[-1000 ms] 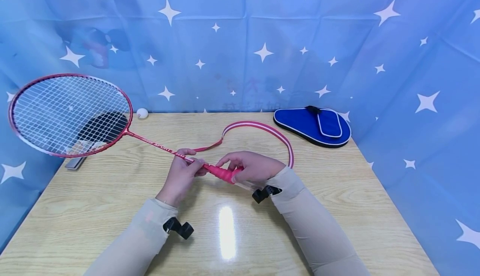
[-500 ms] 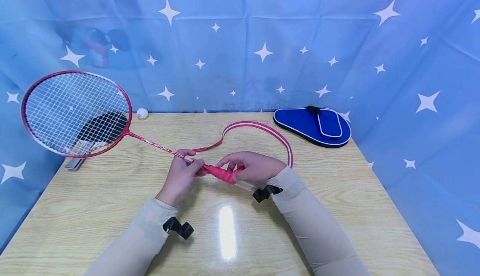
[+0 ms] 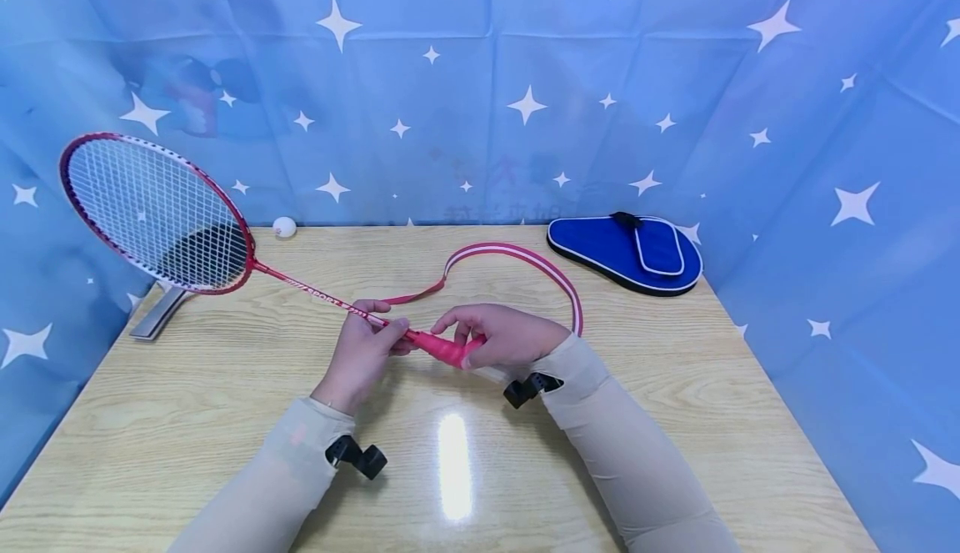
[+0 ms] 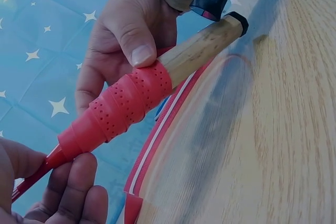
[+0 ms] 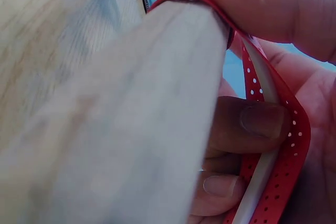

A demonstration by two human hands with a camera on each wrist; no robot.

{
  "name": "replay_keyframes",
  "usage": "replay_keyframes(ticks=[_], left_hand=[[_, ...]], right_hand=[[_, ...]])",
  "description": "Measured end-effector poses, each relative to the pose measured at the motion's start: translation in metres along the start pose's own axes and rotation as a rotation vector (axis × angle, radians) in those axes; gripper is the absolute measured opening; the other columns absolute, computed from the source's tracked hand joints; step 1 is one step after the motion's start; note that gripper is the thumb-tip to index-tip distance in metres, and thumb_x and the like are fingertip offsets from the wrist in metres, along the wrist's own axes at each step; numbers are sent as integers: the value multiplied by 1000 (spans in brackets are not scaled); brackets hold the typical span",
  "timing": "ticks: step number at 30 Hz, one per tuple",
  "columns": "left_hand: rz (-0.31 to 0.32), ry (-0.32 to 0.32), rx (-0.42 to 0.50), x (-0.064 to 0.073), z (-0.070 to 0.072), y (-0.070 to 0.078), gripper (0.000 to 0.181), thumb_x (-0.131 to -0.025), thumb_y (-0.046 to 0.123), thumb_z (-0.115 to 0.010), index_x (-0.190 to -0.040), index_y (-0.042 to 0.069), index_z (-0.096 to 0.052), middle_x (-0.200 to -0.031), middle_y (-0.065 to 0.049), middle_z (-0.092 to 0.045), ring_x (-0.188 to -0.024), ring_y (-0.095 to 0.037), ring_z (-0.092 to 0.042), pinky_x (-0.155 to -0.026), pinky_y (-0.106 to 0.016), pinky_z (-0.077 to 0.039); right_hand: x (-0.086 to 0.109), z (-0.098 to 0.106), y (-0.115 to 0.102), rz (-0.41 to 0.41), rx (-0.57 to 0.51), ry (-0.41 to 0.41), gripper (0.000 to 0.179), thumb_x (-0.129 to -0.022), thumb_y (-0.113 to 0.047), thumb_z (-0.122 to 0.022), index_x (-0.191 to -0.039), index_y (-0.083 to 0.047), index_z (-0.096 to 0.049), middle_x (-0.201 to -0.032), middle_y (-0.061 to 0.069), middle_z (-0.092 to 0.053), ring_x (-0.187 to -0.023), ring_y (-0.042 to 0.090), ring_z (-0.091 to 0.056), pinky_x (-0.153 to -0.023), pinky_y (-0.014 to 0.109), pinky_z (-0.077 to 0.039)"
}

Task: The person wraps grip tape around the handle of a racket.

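Observation:
A red badminton racket (image 3: 303, 288) slants across the head view, its strung head raised at the left. My left hand (image 3: 360, 359) pinches the shaft just above the handle's cone. Red perforated grip tape (image 4: 128, 98) is wound round the upper handle; below it the wooden handle (image 4: 202, 46) is bare down to a black end cap. With my right hand (image 3: 510, 333) I hold the tape, thumb pressed at the edge of the last turn. The tape's loose run (image 5: 296, 129) passes between my fingers. Its white-striped tail (image 3: 517, 248) curves over the table behind.
A blue table tennis bat case (image 3: 600, 244) lies at the back right of the wooden table (image 3: 637, 353). A white ball (image 3: 284, 227) rests at the back edge. Behind the racket's strings is a dark rounded thing with a grey handle (image 3: 159, 315). A starry blue curtain stands behind.
The racket has turned about its shaft, so its head now looks narrower and more tilted. The tape's loop has drawn slightly leftward at its right side. Both hands stay nearly in place.

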State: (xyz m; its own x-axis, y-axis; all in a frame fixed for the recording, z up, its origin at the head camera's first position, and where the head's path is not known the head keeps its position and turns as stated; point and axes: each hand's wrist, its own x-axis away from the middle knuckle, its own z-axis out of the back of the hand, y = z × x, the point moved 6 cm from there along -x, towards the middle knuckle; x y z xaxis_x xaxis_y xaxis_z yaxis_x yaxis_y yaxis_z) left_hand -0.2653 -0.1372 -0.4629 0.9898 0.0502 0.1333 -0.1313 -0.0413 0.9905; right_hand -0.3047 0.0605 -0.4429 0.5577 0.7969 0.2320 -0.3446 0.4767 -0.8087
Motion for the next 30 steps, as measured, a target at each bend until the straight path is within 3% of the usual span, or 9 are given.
replay_keyframes(ticks=[7,15,30], left_hand=[[-6,7,20,0,0,0,41,-105,3,-58,-138,-4,-34,-93,-15,-74,-73,-12,-75,-75,-25,-64],[-15,9,27,-2,-1,-1,40,-104,-1,-56,-136,-5,-33,-90,-13,-72,-72,-11,-74,-74,-25,-64],[4,16,-12,0,-2,-3,36,-105,5,-59,-132,-2,-37,-95,-13,-69,-73,-12,-73,-73,-25,-63]], right_hand=[[3,1,-3,-5,8,-5,54,-92,-12,-80,-140,-33,-67,-114,-6,-72,-107,22,-64,-90,39,-56],[3,-1,-4,-5,-53,-48,55,-95,-5,-74,-142,-31,-66,-112,-4,-76,-107,21,-67,-94,39,-53],[0,-1,0,-3,4,-5,54,-91,-8,-81,-137,-31,-64,-110,-4,-72,-102,21,-67,-92,38,-57]])
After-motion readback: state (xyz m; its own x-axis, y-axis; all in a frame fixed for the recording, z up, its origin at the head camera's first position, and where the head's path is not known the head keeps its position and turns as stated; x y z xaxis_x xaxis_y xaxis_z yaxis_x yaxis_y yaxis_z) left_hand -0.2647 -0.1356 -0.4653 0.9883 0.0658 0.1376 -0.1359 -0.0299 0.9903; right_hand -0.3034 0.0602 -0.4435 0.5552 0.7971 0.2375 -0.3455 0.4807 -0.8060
